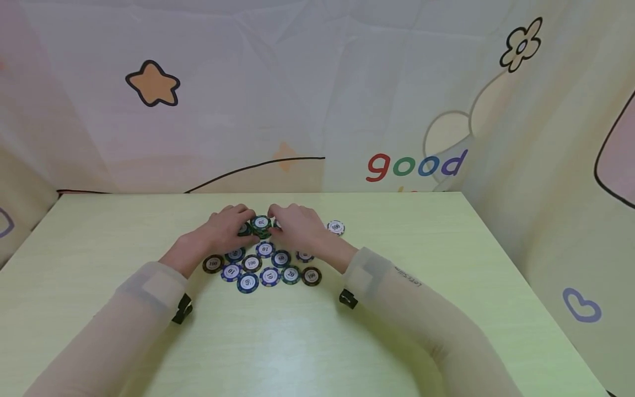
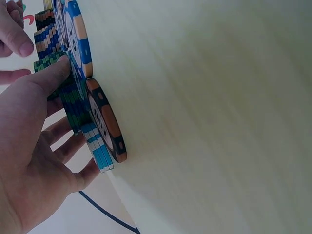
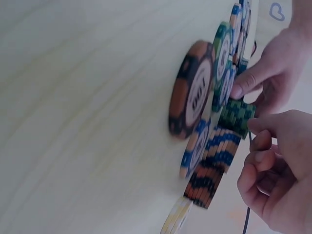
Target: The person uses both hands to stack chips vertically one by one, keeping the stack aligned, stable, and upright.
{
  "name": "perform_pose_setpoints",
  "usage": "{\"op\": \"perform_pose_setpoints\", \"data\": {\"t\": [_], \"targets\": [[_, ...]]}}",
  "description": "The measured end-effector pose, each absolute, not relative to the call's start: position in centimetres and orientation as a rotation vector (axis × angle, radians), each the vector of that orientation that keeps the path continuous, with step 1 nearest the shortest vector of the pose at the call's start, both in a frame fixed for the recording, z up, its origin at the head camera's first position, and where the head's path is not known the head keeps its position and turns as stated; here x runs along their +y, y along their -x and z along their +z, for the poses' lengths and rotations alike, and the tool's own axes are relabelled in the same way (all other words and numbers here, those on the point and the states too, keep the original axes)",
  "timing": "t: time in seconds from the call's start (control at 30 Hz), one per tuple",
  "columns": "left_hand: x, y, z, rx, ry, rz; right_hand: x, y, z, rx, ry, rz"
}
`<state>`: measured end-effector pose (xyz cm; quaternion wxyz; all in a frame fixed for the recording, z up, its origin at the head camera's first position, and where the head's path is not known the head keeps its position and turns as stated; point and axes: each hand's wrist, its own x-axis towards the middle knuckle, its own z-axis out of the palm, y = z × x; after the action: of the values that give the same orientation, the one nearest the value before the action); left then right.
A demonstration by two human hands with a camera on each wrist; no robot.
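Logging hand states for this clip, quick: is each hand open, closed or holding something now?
Left hand: closed, holding the green chip stack.
Right hand: up against that same stack; whether its grip holds it cannot be told.

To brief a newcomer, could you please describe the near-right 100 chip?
Find the chip cluster on the pale table. At right, the 100 chip ends its nearest row. Orange-and-black edging distinguishes it from the green 20 chip alongside.

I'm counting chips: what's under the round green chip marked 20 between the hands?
More round green chips, stacked, edges showing; their faces and the pale yellow tabletop directly beneath are covered.
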<state>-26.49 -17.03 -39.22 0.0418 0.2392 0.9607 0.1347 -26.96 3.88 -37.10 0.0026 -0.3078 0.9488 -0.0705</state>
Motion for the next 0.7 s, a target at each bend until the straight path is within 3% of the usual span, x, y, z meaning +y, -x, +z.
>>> {"op": "perform_pose_setpoints", "data": {"t": [0.7], "targets": [[-16.9,26.5,-39.1,2.915,-0.728,0.440,9.5,25.9,-36.1,2.903,0.980,-0.286]]}}
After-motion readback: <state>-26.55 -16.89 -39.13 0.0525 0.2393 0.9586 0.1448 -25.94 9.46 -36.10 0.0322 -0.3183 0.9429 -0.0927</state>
